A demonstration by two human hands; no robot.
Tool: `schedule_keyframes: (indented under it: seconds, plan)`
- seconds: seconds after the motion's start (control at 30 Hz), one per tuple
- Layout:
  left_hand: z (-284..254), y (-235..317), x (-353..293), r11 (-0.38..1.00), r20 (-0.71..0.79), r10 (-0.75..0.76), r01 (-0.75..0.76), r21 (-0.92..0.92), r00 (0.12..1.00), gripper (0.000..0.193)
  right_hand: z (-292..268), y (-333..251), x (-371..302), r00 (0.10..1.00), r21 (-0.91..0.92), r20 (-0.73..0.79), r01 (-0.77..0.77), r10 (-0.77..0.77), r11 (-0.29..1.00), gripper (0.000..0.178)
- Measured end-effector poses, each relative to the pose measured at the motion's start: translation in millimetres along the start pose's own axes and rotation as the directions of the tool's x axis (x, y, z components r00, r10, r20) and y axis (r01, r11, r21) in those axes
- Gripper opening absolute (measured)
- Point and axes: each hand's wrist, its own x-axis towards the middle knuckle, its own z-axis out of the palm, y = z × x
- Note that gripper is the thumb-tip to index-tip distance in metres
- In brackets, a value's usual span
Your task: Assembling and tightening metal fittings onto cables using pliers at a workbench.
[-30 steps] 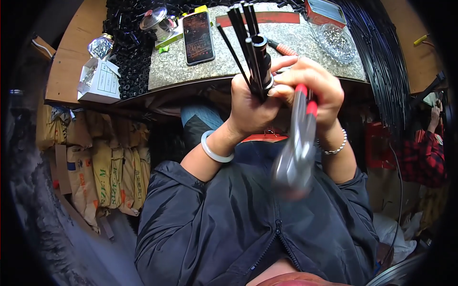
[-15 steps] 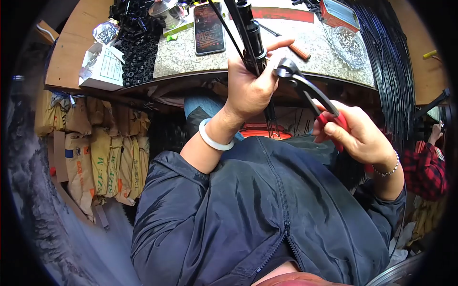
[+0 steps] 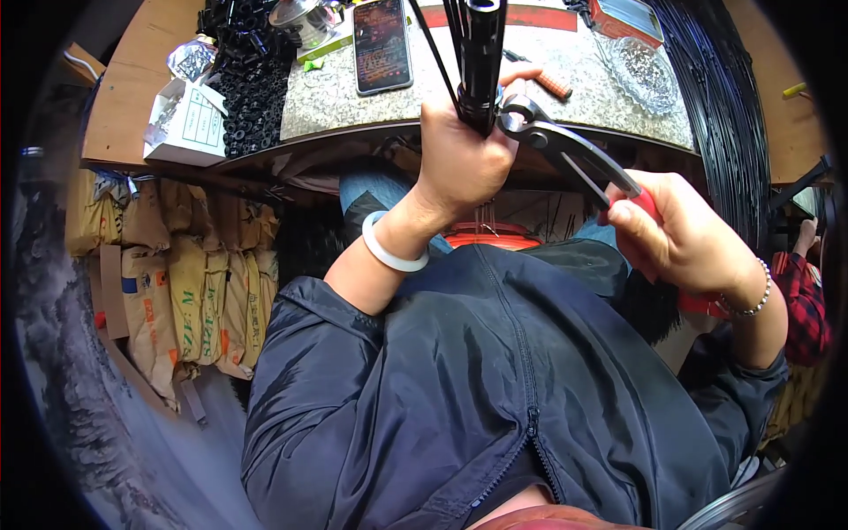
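Note:
My left hand (image 3: 468, 166) is wrapped around a black umbrella frame (image 3: 481, 66), a tube with thin dark rods along it. The frame points up, away from me, over the bench edge. In my right hand (image 3: 685, 237) is a pair of pliers (image 3: 579, 157) with red handles, its fingers closed around them. The plier jaws are right beside the frame's lower end, at my left fingertips. What lies between the jaws is hidden.
On the speckled bench top (image 3: 327, 110) lie a phone (image 3: 382, 44), an orange-handled tool (image 3: 554, 86) and a glass dish (image 3: 643, 75). Black plastic parts (image 3: 252, 106) and a white box (image 3: 187, 124) are at left. Long black rods (image 3: 720, 106) hang at right, near another person's checked sleeve (image 3: 802, 300).
The plier jaws have moved slightly up and left, closer to the frame. My right hand has shifted right. The frame is tilted so its top end faces me more.

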Motion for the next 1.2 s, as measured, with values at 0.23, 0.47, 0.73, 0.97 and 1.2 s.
schedule_keyframes:
  seconds: [0.23, 0.47, 0.73, 0.97, 1.2]
  plan:
    - [1, 11, -1, 0.908, -0.042, -0.287, 0.257, -0.332, 0.957, 0.022, 20, 24, 23, 0.915, 0.027, -0.118, 0.392, -0.387, 0.919, 0.021]
    - [-3, 7, -3, 0.993, -0.056, -0.115, 0.113, -0.028, 0.992, 0.018, 9, 7, 10, 0.935, -0.267, -0.183, 0.25, -0.304, 0.931, 0.024]
    - [-30, 5, 10, 0.971, -0.092, -0.139, 0.117, -0.211, 0.986, 0.019, 5, 39, 38, 0.862, -0.305, -0.292, 0.326, -0.413, 0.895, 0.025]
    - [-50, 21, 13, 0.804, -0.092, -0.258, 0.161, -0.573, 0.962, 0.032, -29, 130, 99, 0.51, -0.703, -0.681, -0.257, -0.525, 0.663, 0.036]
    - [-48, 23, 4, 0.906, -0.196, -0.206, 0.112, -0.408, 0.959, 0.027, -12, 103, 96, 0.31, -0.862, -0.502, -0.247, -0.807, 0.442, 0.028]
